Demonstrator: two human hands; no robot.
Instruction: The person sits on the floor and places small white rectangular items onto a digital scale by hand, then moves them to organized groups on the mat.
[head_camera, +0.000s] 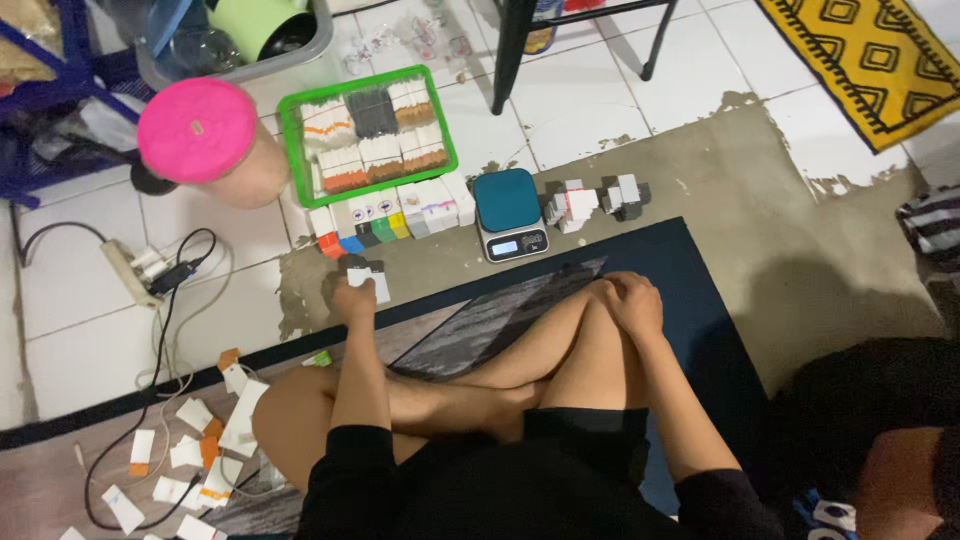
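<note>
On the floor, left hand (354, 298) grasps 1 white packet (367, 280); right hand (634, 302) rests released on 1 knee (600, 305).

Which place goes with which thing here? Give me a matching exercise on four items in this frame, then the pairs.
Things:
1. left hand
2. right hand
3. digital scale
4. pink lid

Places or states:
A. rests on the raised knee
B. on top of a round container, left of the green tray
C. holds a small white packet near the row of small boxes
D. on the floor, right of the row of small boxes

Pairs: 1-C, 2-A, 3-D, 4-B
</note>
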